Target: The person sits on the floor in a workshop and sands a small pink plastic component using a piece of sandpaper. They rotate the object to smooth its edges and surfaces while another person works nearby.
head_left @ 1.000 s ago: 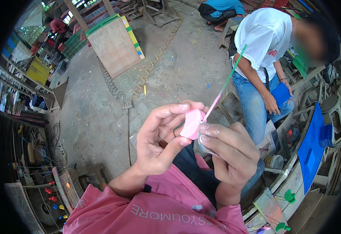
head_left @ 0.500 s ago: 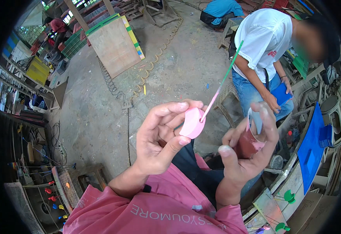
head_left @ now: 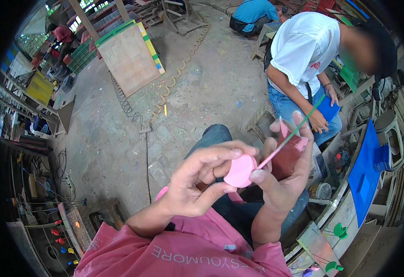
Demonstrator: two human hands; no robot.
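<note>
Between the thumb and fingers of my left hand is a small pink block, round with a curved notch at its lower left. Its flat face is turned up. A thin stick, pink at the base and green farther up, rises from the block toward the upper right. My right hand curls around a bent piece of reddish-brown sandpaper with pink smears on it. The right thumb is close against the block's right edge; whether it presses there I cannot tell. The stick passes in front of the sandpaper.
A person in a white shirt sits at the right, holding a blue panel. A blue board and green pieces on sticks lie at my right. Small coloured pieces stand at lower left. A coiled hose crosses the floor.
My left hand has turned the pink block and moved it slightly right and down. The stick now leans farther right. My right hand has come in beside the block with the sandpaper.
</note>
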